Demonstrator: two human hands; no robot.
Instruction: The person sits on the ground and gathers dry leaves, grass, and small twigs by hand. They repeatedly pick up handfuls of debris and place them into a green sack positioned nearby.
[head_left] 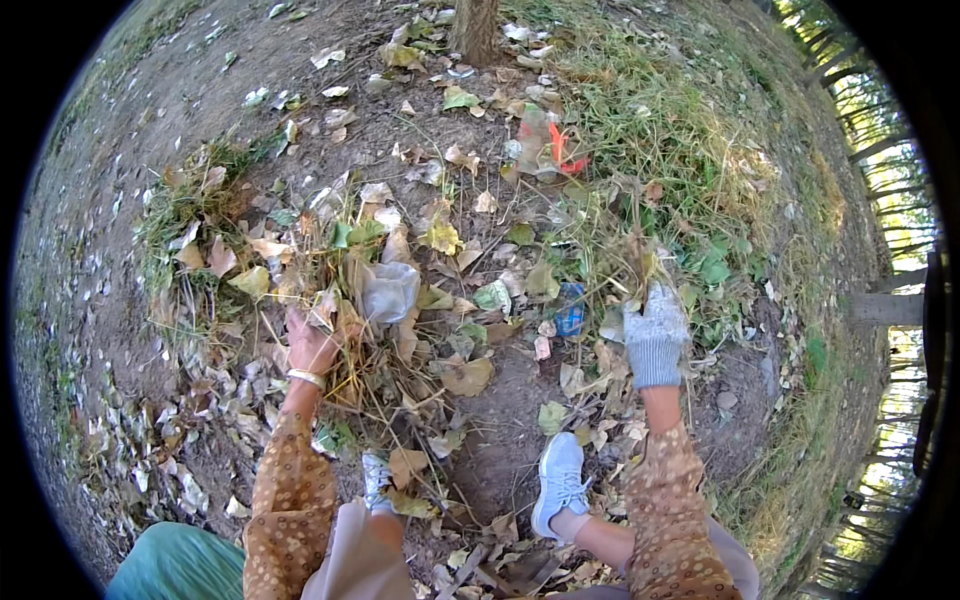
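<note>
My bare left hand (312,345), with a pale bracelet at the wrist, is closed around a loose bunch of dry grass and leaves (375,365); its fingertips are partly hidden in it. A crumpled clear plastic bag (389,291) lies against that bunch, just right of the hand. To the right, my right hand (655,325) wears a whitish knit glove with a grey cuff. It is closed on dry grass stalks (630,250) at the edge of a green grass patch. A blue patterned wrapper (570,310) lies on the ground left of the glove.
A tree trunk (475,32) stands at the far middle. Near it lies a piece of clear and red-orange plastic (548,148). A grass heap (205,195) is at the left, a green grass patch (650,130) at the far right. My light-blue shoes (562,485) stand among fallen leaves.
</note>
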